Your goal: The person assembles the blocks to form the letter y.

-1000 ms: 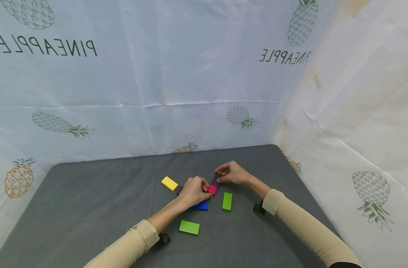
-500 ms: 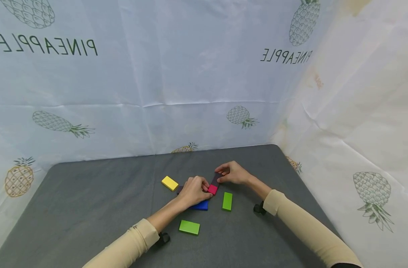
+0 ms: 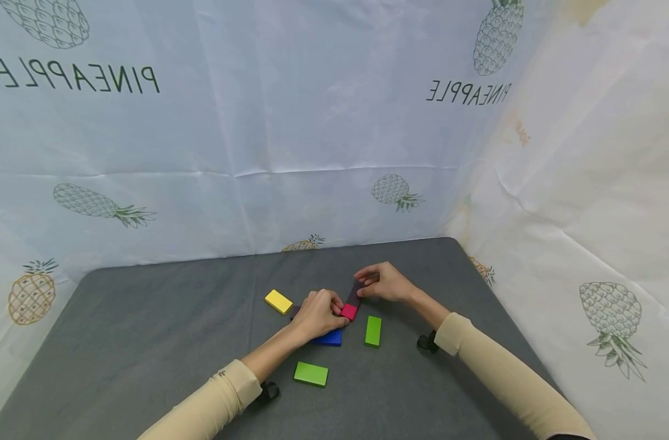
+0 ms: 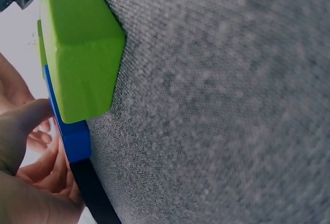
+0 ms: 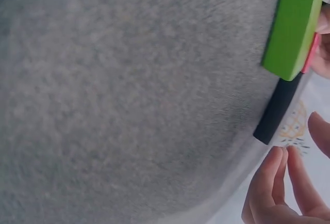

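My left hand [image 3: 314, 315] pinches a small red block [image 3: 349, 312] between thumb and fingers, at the near end of a black block [image 3: 355, 294]. My right hand [image 3: 389, 283] hovers at the far end of that black block. In the right wrist view its thumb [image 5: 320, 131] and fingertips stand apart, just off the black block [image 5: 278, 111], holding nothing. A blue block [image 3: 329, 338] lies partly under the left hand. Beyond that hand, a second dark block [image 3: 295, 310] is mostly hidden.
On the grey cloth-covered table [image 3: 164, 342], a yellow block [image 3: 278, 302] lies left of the dark block. One green block [image 3: 372, 331] is right of the red one, another green block [image 3: 311, 374] nearer the front. A pineapple-print curtain [image 3: 290, 110] hangs behind.
My right hand has shifted slightly up and to the right, its fingers easing off the black block. The left hand and the blocks have stayed in place.
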`<state>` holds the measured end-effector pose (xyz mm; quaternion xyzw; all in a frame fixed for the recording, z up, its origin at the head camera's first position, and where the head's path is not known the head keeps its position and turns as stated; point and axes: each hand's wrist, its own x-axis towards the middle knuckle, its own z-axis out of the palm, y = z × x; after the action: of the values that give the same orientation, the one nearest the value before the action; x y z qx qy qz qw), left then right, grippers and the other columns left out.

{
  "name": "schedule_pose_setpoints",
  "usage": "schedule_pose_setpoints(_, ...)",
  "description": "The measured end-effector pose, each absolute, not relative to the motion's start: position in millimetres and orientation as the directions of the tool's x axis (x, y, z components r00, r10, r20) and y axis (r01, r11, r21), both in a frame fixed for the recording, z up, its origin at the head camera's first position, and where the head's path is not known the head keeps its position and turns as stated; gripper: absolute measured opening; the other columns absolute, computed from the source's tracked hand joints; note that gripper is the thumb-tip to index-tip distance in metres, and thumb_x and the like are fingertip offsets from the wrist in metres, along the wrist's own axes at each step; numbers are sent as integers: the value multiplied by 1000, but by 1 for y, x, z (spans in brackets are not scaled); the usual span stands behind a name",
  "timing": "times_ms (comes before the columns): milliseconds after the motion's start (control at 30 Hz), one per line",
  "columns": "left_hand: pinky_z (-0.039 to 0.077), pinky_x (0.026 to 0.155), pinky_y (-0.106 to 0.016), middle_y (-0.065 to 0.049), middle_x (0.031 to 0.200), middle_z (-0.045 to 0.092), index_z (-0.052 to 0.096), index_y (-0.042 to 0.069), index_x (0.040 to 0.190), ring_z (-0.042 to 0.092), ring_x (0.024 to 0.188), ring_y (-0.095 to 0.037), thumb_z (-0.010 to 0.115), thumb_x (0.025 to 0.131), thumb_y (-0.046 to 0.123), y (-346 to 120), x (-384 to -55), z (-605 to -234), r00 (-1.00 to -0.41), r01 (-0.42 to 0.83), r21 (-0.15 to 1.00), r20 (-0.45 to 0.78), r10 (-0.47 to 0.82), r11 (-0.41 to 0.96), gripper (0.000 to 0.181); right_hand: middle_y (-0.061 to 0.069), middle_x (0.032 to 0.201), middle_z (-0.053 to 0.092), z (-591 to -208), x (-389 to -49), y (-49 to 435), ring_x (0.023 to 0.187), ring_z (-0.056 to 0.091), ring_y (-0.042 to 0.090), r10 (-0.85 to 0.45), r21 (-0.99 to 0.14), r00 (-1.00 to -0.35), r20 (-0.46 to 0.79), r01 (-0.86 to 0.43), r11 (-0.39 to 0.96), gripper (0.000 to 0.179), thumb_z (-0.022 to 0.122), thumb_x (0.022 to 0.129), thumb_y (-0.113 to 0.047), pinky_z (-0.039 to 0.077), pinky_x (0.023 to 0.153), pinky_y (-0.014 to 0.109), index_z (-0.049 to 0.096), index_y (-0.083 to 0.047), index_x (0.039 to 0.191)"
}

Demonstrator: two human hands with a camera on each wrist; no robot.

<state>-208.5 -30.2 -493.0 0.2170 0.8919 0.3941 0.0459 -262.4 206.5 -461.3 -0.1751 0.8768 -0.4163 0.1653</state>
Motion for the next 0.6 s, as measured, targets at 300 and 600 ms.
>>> schedule_pose_setpoints(300, 55, 65, -22, -3, 82, 76, 78, 3, 94, 65, 69, -3, 92, 83, 15, -31, -215, -504, -895, 374, 729, 122, 429, 573, 22, 23, 135, 74, -451, -246, 212, 120, 71, 34, -484, -792, -869, -106, -220, 569, 43, 80, 98, -14, 63, 96, 42, 71, 2, 137)
schedule_pose_setpoints(600, 58, 68, -25, -5, 85, 78, 78, 2, 96, 69, 73, -7, 92, 84, 14, -31, -209, -491, -900, 344, 728, 78, 428, 593, 22, 25, 130, 74, -446, -223, 217, 113, 72, 33, -547, -793, -830, -107, -261, 551, 46, 81, 98, -16, 63, 97, 35, 69, 6, 137)
